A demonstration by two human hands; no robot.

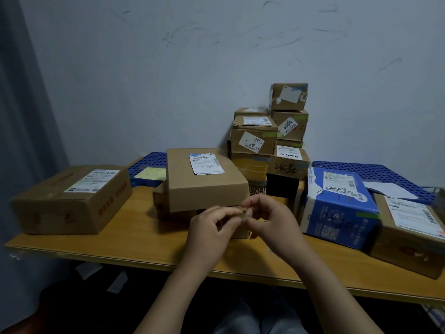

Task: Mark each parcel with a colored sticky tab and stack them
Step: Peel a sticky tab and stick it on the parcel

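Sticky tab [242,214] pinched between my left hand [212,229] and right hand [272,221], not yet applied.
Back stack [255,137] looks done; centre parcel [207,189] shows no tab, front ones unstacked.

Both bare forearms [173,292] reach over the tabletop's [120,239] front edge, converging near its middle. The left hand [212,229] and right hand [273,221] meet fingertip to fingertip, fingers curled, pinching a small tab [242,214] between them.

Handwritten "2490" on the front of a brown parcel [287,169] and again on its top label [289,153]; "2490" on the blue parcel [337,213], across its shipping label [338,186]; "U04" on a tilted sticker [288,125]; remaining print illegible
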